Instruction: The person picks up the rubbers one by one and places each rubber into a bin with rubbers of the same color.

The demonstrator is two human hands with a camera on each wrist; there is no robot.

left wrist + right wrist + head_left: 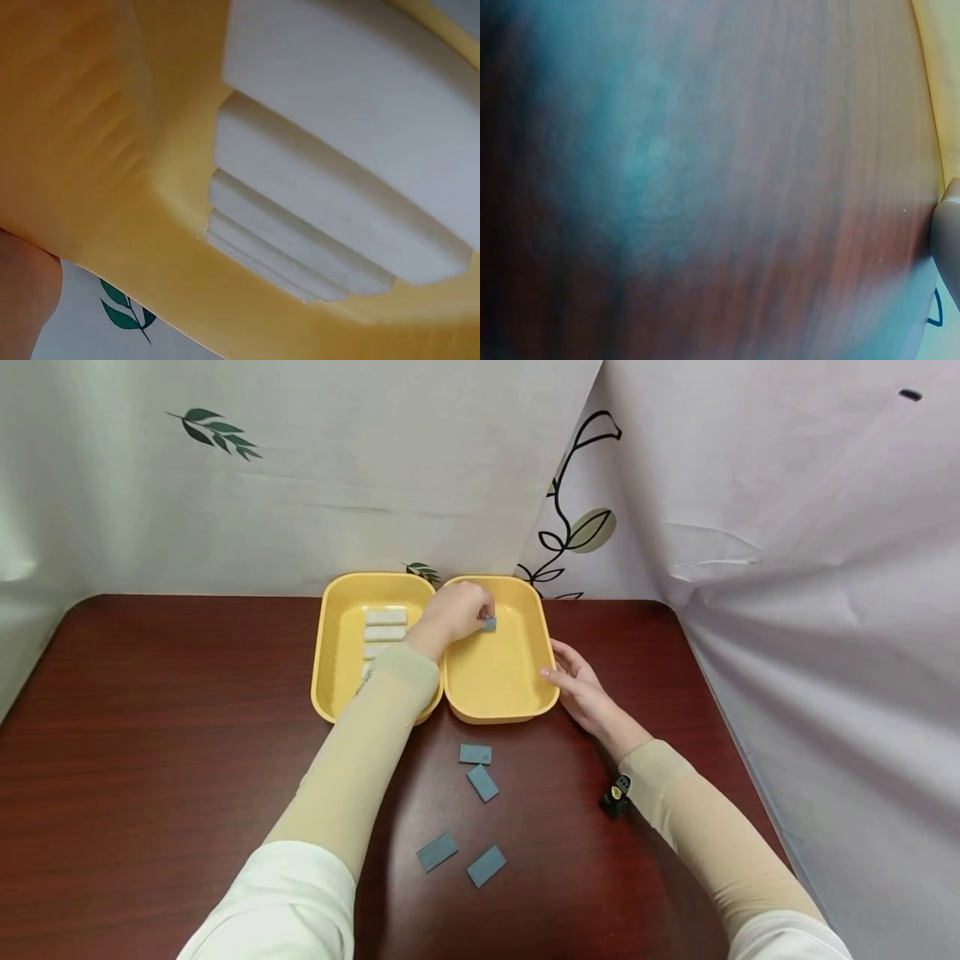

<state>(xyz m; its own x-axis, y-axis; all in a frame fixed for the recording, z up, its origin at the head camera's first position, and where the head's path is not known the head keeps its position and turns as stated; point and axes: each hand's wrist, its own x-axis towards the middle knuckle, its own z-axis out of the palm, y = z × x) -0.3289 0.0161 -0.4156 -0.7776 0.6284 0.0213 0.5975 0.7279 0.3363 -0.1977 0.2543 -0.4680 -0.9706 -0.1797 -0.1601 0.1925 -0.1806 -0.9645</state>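
Observation:
In the head view, my left hand (456, 610) reaches over the right yellow tray (498, 681). It pinches a small blue-grey block (489, 624) between thumb and fingers, close to that tray's back left part. My right hand (581, 685) holds the same tray by its right side, thumb over the rim and fingers along the outer wall. Under my left forearm stands the left yellow tray (330, 643), with several white blocks (386, 617) lying in a row. The left wrist view shows these white blocks (337, 195) up close, partly overlapping one another in sight.
Several blue-grey blocks lie scattered on the dark wooden table (187, 735) in front of the trays, one at its upper end (476, 754). A small black device (617, 797) is at my right wrist. White curtain (337, 485) borders the table behind.

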